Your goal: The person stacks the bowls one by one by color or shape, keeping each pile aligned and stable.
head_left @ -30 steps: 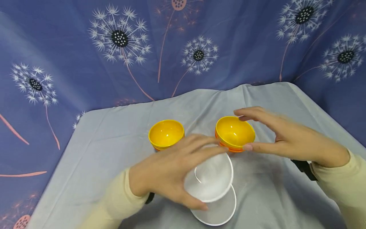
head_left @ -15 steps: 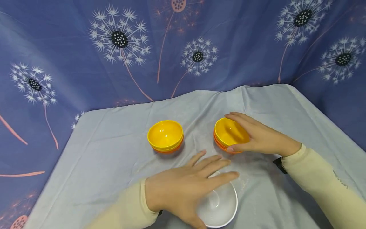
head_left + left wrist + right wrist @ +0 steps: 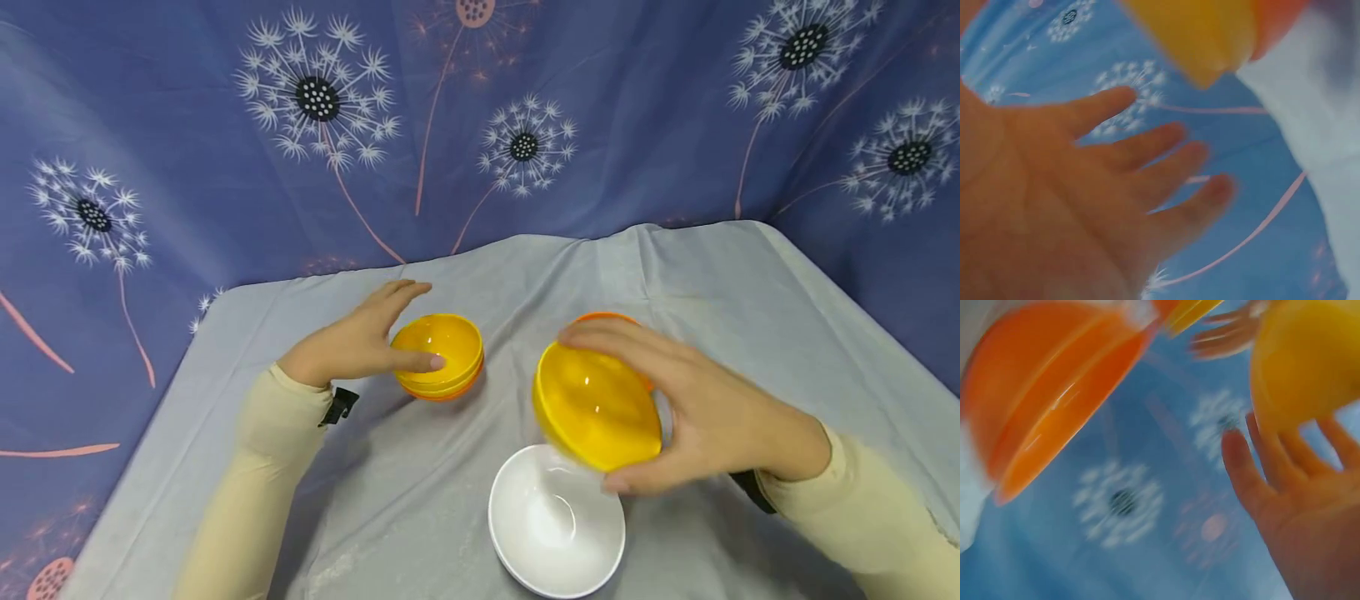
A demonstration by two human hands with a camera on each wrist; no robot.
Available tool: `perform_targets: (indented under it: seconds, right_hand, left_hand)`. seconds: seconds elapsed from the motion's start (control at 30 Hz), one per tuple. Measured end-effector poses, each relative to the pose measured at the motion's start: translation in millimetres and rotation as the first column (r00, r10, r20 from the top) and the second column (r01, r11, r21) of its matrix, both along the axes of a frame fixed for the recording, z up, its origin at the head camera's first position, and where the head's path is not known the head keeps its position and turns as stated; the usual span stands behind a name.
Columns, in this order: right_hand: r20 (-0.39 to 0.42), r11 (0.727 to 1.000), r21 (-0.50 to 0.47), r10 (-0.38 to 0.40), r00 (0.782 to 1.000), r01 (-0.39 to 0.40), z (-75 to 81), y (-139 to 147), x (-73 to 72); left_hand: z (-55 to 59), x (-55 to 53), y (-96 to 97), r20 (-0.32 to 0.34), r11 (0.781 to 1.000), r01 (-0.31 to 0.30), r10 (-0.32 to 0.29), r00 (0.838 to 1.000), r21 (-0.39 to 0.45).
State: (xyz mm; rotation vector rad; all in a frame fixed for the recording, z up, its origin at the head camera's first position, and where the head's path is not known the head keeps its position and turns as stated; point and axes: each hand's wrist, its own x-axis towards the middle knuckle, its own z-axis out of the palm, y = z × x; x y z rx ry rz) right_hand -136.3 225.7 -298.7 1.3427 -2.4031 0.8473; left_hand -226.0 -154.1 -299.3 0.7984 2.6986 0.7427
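My right hand (image 3: 720,417) grips a yellow bowl (image 3: 592,408) by its rim, thumb at the near side and fingers across the far side. The bowl is lifted and tilted, partly in front of a white bowl (image 3: 558,542) on the table. Behind my hand shows the rim of an orange bowl (image 3: 606,317); the right wrist view shows more of the orange bowls (image 3: 1054,394) left there. My left hand (image 3: 360,342) is at the left yellow bowl (image 3: 450,342), which sits nested on orange. Its fingers are spread and relaxed in the left wrist view.
A grey cloth (image 3: 420,483) with creases covers the table. Behind it and at the sides hangs a blue curtain (image 3: 637,100) printed with dandelions.
My right hand has lifted the yellow bowl off the orange ones and brought it nearer. My left hand set a white bowl down onto another, then moved away to the left yellow bowl.
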Motion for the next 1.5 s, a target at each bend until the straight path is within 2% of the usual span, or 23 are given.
perform_targets:
  seconds: [0.1,0.17,0.23,0.37,0.43,0.53,0.63,0.7,0.77,0.83,0.9,1.0,1.07,1.13,1.27,1.33,1.37,1.43,1.5]
  right_hand:
    - [-0.024,0.986,0.115,0.123,0.992,-0.119,-4.9,-17.1,21.2]
    - [-0.038,0.972,0.189,0.153,0.988,-0.143,-11.4,-26.9,29.7]
    - [-0.021,0.959,0.231,0.176,0.984,-0.167,-19.3,-34.3,34.6]
    - [0.011,0.943,0.252,0.220,0.975,-0.216,-30.4,-40.7,37.3]
    - [0.021,0.943,0.255,0.217,0.976,-0.215,-30.0,-38.5,36.6]
    - [0.013,0.951,0.250,0.185,0.983,-0.183,-20.1,-28.7,31.8]
    - [0.050,0.972,0.203,0.111,0.993,-0.119,-3.1,-11.2,22.2]
    - [0.091,0.986,0.147,0.067,0.994,-0.080,7.1,2.1,14.4]
    - [0.141,0.996,0.085,0.028,0.990,-0.040,15.1,14.2,6.9]
    - [0.147,0.999,0.035,0.002,0.989,-0.008,19.6,23.9,-0.2]
    - [0.136,0.999,0.009,-0.035,0.990,0.034,21.5,30.6,-5.8]
    - [0.130,0.996,-0.001,-0.092,0.987,0.093,20.8,36.3,-12.3]
    - [0.142,0.992,0.011,-0.126,0.982,0.126,18.9,37.8,-15.2]
    - [0.151,0.990,0.017,-0.140,0.979,0.139,16.3,38.4,-17.9]
    - [0.153,0.990,0.030,-0.143,0.978,0.140,12.2,38.9,-21.4]
    - [0.155,0.990,0.030,-0.139,0.978,0.136,11.5,39.5,-22.1]
    - [0.158,0.990,0.032,-0.141,0.977,0.137,11.4,39.9,-22.3]
    - [0.163,0.989,0.034,-0.146,0.976,0.143,11.2,40.8,-22.8]
    - [0.167,0.987,0.043,-0.158,0.973,0.153,9.6,41.5,-23.9]
  left_hand:
    - [-11.9,-5.6,0.7,0.125,1.000,0.002,-0.002,0.992,-0.002]
    - [-15.9,-6.3,3.5,0.150,1.000,0.018,-0.021,0.988,0.026]
    - [-18.2,-6.7,7.3,0.134,0.998,0.036,-0.042,0.990,0.049]
    - [-19.2,-5.8,13.1,0.063,0.998,0.044,-0.047,0.997,0.042]
    - [-17.6,-4.0,14.7,0.022,0.999,0.031,-0.032,0.999,0.025]
    - [-9.5,3.7,17.1,-0.064,0.999,0.014,-0.012,0.998,0.031]
    - [6.0,20.7,23.5,-0.195,0.995,0.068,-0.051,0.980,0.079]
    - [17.2,37.5,32.9,-0.293,0.980,0.162,-0.123,0.948,0.114]
    - [25.3,58.0,45.7,-0.371,0.955,0.277,-0.219,0.903,0.109]
    - [27.3,78.1,61.4,-0.416,0.916,0.394,-0.332,0.847,0.071]
    - [24.0,96.9,76.7,-0.432,0.877,0.481,-0.432,0.792,0.003]
    - [12.3,116.6,95.8,-0.435,0.825,0.555,-0.540,0.720,-0.105]
    - [3.8,123.9,103.2,-0.429,0.809,0.568,-0.572,0.699,-0.154]
    - [-3.3,126.3,107.3,-0.405,0.806,0.564,-0.583,0.704,-0.181]
    - [-6.4,124.6,106.1,-0.335,0.813,0.545,-0.582,0.741,-0.204]
    - [-1.0,119.1,101.1,-0.327,0.832,0.518,-0.554,0.766,-0.198]
    - [2.8,113.6,96.7,-0.337,0.850,0.494,-0.527,0.780,-0.185]
    - [10.3,96.3,82.6,-0.361,0.898,0.416,-0.438,0.823,-0.142]
    - [15.5,71.5,63.0,-0.338,0.953,0.289,-0.302,0.891,-0.088]
